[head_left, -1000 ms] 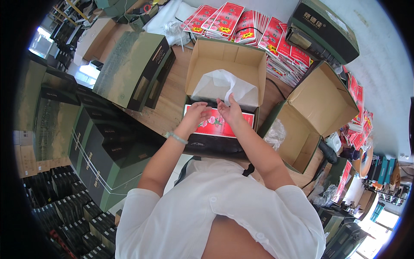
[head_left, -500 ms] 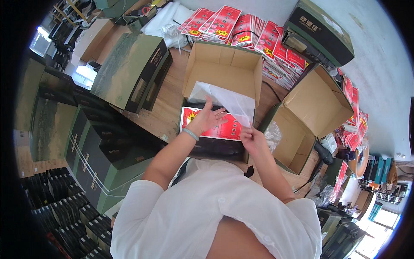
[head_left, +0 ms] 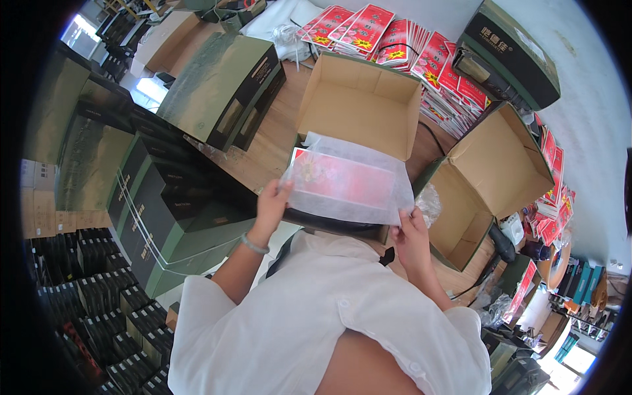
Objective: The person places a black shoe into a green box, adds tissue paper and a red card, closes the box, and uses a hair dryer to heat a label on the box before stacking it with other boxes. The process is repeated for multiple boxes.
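Note:
A thin white tissue paper sheet (head_left: 355, 209) lies spread over the open cardboard box in front of me. Through it shows a red printed card (head_left: 298, 153), bare only at its upper left corner. My left hand (head_left: 271, 209) pinches the sheet's left edge, while my right hand (head_left: 412, 238) has its lower right corner between thumb and fingers. The box's lid (head_left: 359, 99) stands folded back on the far side, brown inside. Below the sheet, a strip of something black (head_left: 336, 222) shows in the box; the rest of it is covered.
To the right stands another open box (head_left: 454, 204), with crumpled clear plastic (head_left: 429, 204) beside it. Stacks of red printed cards (head_left: 362, 26) line the back. Closed green boxes (head_left: 214, 85) stand left, and one (head_left: 510, 52) rests at the back right.
The tissue sheet, earlier bunched at the box's right and back, now lies flat over the red card. My left hand has gone from open above the card to gripping the sheet's left edge.

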A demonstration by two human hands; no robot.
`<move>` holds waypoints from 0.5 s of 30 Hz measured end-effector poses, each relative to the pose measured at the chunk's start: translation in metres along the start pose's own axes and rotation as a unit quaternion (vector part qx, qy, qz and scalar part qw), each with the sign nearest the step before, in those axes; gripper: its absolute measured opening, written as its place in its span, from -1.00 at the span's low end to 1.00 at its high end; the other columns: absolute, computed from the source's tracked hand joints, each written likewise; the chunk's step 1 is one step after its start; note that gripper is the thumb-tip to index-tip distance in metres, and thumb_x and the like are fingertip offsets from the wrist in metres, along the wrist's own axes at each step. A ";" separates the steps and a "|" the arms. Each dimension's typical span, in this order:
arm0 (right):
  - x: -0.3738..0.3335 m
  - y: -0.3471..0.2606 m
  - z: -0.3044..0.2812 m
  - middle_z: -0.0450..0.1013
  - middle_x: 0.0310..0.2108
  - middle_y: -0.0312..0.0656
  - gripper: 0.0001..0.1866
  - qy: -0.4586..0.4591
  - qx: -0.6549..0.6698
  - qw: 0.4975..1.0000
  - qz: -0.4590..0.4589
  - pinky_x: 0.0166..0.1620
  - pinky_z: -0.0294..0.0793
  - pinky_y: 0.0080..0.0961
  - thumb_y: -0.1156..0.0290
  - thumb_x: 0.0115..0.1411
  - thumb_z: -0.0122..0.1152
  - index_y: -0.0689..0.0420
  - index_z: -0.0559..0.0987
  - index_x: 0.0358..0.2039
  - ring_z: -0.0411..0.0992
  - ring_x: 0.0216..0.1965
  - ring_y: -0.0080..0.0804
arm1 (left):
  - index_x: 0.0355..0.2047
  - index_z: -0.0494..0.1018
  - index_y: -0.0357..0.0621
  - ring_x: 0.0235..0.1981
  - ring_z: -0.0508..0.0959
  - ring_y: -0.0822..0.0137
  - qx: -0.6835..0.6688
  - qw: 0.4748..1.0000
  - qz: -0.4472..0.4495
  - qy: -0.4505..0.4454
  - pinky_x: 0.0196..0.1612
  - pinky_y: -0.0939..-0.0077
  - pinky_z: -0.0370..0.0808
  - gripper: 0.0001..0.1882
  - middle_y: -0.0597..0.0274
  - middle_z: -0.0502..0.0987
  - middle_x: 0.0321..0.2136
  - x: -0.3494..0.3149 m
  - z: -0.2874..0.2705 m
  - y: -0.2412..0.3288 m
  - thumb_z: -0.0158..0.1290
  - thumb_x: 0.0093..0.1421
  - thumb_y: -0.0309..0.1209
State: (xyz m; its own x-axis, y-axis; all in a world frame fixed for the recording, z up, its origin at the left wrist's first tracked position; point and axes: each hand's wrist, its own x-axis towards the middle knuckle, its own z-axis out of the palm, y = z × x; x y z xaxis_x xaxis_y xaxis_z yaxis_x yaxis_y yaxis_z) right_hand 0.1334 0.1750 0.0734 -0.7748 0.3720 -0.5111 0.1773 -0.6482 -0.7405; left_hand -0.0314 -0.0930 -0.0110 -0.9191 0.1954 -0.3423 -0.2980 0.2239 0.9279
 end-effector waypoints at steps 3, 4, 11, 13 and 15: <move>-0.026 0.001 -0.006 0.31 -0.43 -0.36 -0.90 0.009 -0.116 0.991 -0.062 -0.46 0.24 -0.70 0.44 0.37 0.02 0.11 0.32 -0.18 0.23 -0.51 -0.68 | -0.40 0.41 -0.12 -0.67 0.34 0.63 -0.138 0.990 0.015 0.033 -0.61 0.70 0.31 -0.67 0.44 0.41 -0.62 -0.039 -0.022 0.037 -0.01 0.36 -0.13; -0.032 0.004 -0.009 0.30 -0.45 -0.37 -0.90 0.011 -0.148 0.985 -0.092 -0.48 0.25 -0.71 0.45 0.37 0.03 0.12 0.31 -0.19 0.24 -0.52 -0.70 | -0.43 0.40 -0.10 -0.68 0.33 0.64 -0.141 0.989 0.010 0.044 -0.62 0.70 0.30 -0.67 0.44 0.40 -0.62 -0.049 -0.023 0.040 -0.01 0.36 -0.14; -0.043 0.013 -0.015 0.45 -0.34 -0.26 -0.70 0.019 -0.290 0.948 -0.131 -0.44 0.33 -0.65 0.54 0.30 0.01 0.16 0.32 0.04 0.26 -0.53 -0.65 | -0.57 0.38 -0.04 -0.68 0.31 0.62 -0.115 0.989 -0.082 0.040 -0.60 0.66 0.30 -0.69 0.47 0.34 -0.68 -0.063 -0.033 -0.029 -0.02 0.34 -0.26; -0.038 0.027 -0.032 0.50 -0.37 -0.21 -0.51 0.010 -0.481 0.860 -0.172 -0.40 0.34 -0.59 0.54 0.25 0.03 0.11 0.30 0.21 0.26 -0.55 -0.57 | -0.57 0.39 -0.03 -0.65 0.33 0.62 -0.048 0.987 -0.149 0.023 -0.58 0.66 0.31 -0.68 0.49 0.31 -0.69 -0.059 -0.031 -0.049 -0.02 0.34 -0.26; -0.033 0.036 -0.040 0.51 -0.41 -0.08 -0.43 -0.021 -0.586 0.805 -0.095 -0.36 0.40 -0.46 0.52 0.20 0.03 -0.03 0.32 0.26 0.36 -0.53 -0.39 | -0.55 0.42 -0.16 -0.61 0.40 0.44 0.094 0.990 -0.100 -0.009 -0.52 0.47 0.37 -0.66 0.31 0.40 -0.68 -0.059 -0.039 -0.072 0.02 0.30 -0.22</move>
State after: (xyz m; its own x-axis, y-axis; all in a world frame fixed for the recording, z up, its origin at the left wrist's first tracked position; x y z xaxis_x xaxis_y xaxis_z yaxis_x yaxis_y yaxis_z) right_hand 0.1894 0.1663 0.0462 -0.8707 0.3523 -0.3431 0.4847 0.4976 -0.7194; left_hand 0.0342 -0.1583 -0.0522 -0.8416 0.1459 -0.5200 -0.4179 0.4340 0.7982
